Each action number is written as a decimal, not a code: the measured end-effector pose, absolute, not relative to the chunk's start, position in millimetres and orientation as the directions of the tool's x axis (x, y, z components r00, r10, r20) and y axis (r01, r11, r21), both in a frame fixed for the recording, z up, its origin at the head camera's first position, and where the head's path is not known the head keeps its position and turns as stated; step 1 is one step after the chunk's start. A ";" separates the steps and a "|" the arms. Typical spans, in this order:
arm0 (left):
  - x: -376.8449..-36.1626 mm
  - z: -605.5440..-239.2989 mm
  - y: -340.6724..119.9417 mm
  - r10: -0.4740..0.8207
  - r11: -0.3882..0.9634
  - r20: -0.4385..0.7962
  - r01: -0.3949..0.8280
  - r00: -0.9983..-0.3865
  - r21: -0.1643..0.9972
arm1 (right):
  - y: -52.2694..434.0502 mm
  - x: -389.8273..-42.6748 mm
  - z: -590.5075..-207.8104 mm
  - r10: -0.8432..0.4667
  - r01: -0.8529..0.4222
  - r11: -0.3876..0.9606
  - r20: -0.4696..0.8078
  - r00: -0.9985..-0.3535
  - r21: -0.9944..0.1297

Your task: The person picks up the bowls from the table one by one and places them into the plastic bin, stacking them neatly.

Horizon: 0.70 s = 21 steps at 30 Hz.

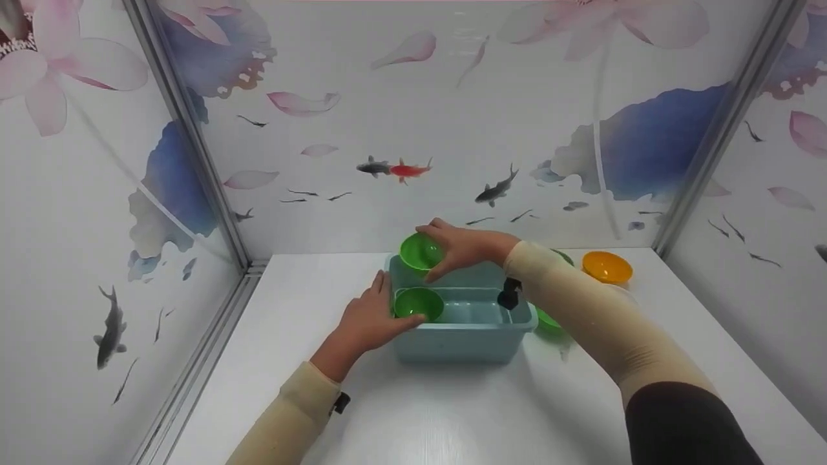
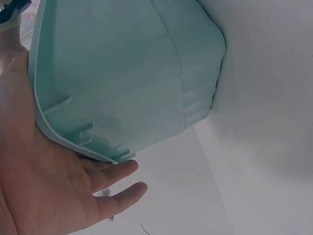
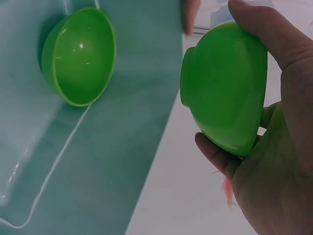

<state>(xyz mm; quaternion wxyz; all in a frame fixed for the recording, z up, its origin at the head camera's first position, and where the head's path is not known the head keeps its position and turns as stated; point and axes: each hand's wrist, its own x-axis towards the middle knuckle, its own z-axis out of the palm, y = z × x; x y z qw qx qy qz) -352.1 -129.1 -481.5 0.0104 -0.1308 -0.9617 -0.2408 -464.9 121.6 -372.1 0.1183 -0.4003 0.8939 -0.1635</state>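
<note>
On the left, the left hand lies flat and relaxed against the near-left corner of the pale teal rectangular plastic tub, fingers straight along its wall and gripping nothing; the left wrist view has the palm pressed to the tub's rim. Inside the tub, at its left end, sits a small round green plastic bowl, mouth up. Just above the tub's far-left corner, the right hand curls round a second green plastic bowl, thumb and fingers wrapped about its underside (the right wrist view shows the hold plainly), tilted mouth-toward-camera.

Risks, as I judge them: that smooth bowl is held tilted and could slip from the fingers and clatter onto the first. The tub looks light, steadied only by a flat palm, so a knock to its rim could skid it across the slick top.

Further right, another green bowl peeks from behind the tub beneath the sleeve, and an orange plastic bowl stands well apart near the back right. Everything rests on a glossy white tabletop, boxed in by walls printed with lotus flowers and fish.
</note>
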 end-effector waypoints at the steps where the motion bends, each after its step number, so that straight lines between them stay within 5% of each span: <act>1: -352.1 -481.8 -129.3 0.247 0.849 0.084 0.258 -0.965 0.461 | 120.6 -465.9 -374.6 -0.755 -0.676 0.628 -0.089 -0.650 -0.387; 21: -354.2 -484.3 -129.4 0.241 0.848 0.102 0.261 -0.965 0.462 | 99.0 -478.3 -424.5 -0.774 -0.700 0.631 -0.205 -0.600 -0.335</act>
